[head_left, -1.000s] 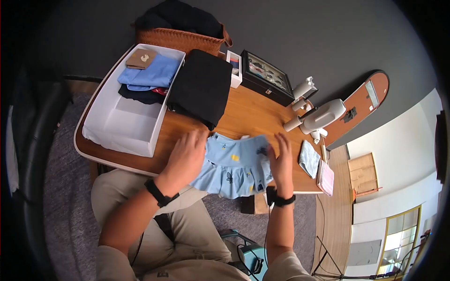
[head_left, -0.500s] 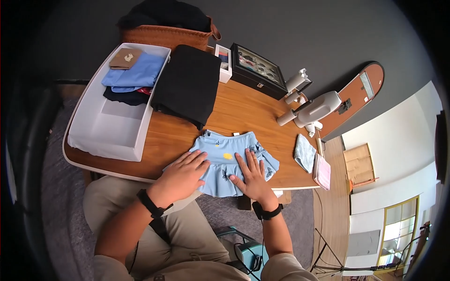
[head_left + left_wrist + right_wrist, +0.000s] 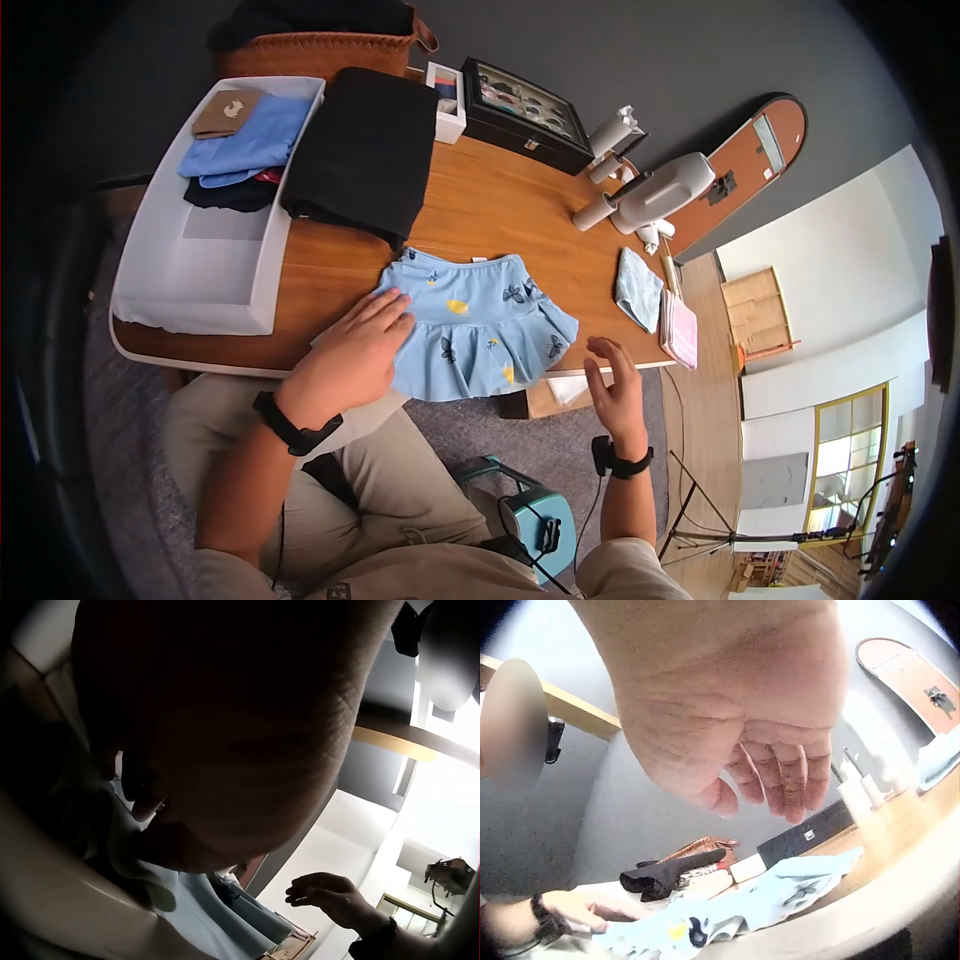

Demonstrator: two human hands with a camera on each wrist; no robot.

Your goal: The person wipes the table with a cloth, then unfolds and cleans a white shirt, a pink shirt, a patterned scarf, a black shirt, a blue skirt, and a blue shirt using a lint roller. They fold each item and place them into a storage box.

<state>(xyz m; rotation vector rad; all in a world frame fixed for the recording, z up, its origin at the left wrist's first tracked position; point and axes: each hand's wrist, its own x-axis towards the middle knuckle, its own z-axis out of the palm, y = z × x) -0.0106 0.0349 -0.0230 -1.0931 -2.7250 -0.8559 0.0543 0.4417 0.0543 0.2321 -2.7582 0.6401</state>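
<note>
The right hand (image 3: 735,705) hung loosely curled, apart from the patterned light-blue fabric (image 3: 787,882) that the left hand (image 3: 581,906) touched.

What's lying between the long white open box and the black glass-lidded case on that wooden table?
A large folded black cloth, then a small white rectangular box next to the case; the head view shows both.

The wooden table (image 3: 530,215) bears a skirt (image 3: 480,310), white box (image 3: 165,275), black cloth (image 3: 365,150).

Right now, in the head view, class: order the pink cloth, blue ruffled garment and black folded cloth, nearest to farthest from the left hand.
1. Blue ruffled garment: partly under the left hand.
2. Black folded cloth: farther back.
3. Pink cloth: right side.
</note>
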